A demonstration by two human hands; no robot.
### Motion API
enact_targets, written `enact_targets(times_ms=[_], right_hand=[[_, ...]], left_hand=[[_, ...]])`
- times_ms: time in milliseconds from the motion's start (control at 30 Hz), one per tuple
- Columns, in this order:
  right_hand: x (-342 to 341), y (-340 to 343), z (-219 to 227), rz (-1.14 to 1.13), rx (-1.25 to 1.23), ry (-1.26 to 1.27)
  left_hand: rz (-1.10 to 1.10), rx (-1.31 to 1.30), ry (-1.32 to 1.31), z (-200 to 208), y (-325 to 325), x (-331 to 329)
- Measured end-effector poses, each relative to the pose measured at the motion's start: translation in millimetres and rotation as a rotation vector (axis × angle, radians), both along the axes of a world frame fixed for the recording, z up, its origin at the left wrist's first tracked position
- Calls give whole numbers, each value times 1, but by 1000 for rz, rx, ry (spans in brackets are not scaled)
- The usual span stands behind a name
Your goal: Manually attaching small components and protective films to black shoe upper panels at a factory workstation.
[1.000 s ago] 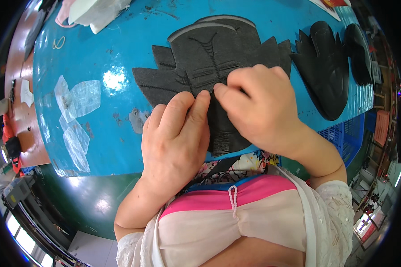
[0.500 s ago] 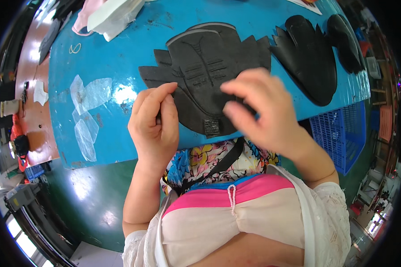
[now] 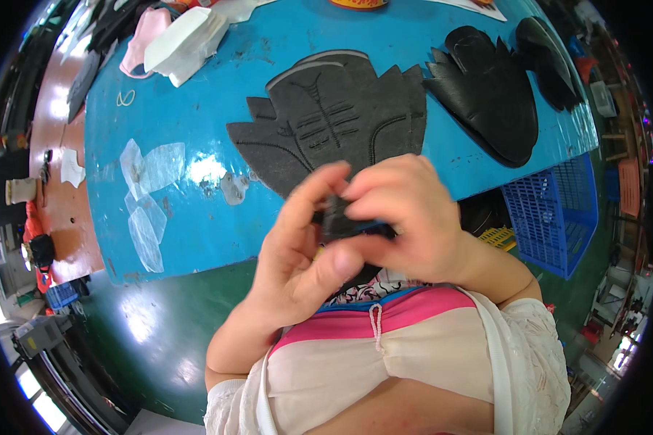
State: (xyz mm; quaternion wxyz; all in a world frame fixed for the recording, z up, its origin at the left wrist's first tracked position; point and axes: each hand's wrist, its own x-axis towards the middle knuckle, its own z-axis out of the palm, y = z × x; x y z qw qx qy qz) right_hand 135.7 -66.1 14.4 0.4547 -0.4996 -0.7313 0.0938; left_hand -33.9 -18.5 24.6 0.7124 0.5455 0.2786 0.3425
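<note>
At six o'clock on the black sewn piece (image 3: 326,109), I am watching from afar: my left hand (image 3: 292,254) and right hand (image 3: 415,214) are pinching a blurry dark bit (image 3: 335,217). The piece's far part is lying on the blue table (image 3: 196,105), twelve o'clock from them.

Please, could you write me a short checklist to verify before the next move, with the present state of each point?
1. Dark part in the right hand: ok, between thumb and fingers.
2. Grip of the left hand on it: cannot tell, blurred.
3. Far end of the stitched grey-black piece on the blue table: ok.
4. Near end of that piece in clear view: not ok, hands cover it.
5. Translucent film away from both hands: ok.
</note>
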Motion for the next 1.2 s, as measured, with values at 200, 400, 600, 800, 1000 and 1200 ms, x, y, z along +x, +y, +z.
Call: enact_targets(times_ms=[200,400,600,800,1000,1200], right_hand=[[37,19,14,-402,-75,36],[65,53,-17,-642,-292,-562],[61,54,-25,-509,-108,-166],[52,46,-7,-439,-167,341],[136,-7,93,-898,895,3],[119,23,45,-822,265,-546]], left_hand=[[211,-305,-154,-9,11,-23],[156,-349,-174,-11,9,-20],[93,-303,-69,-20,7,-24],[54,-244,-163,-21,8,-15],[28,-245,-3,-6,9,-6],[41,-429,-207,-15,19,12]])
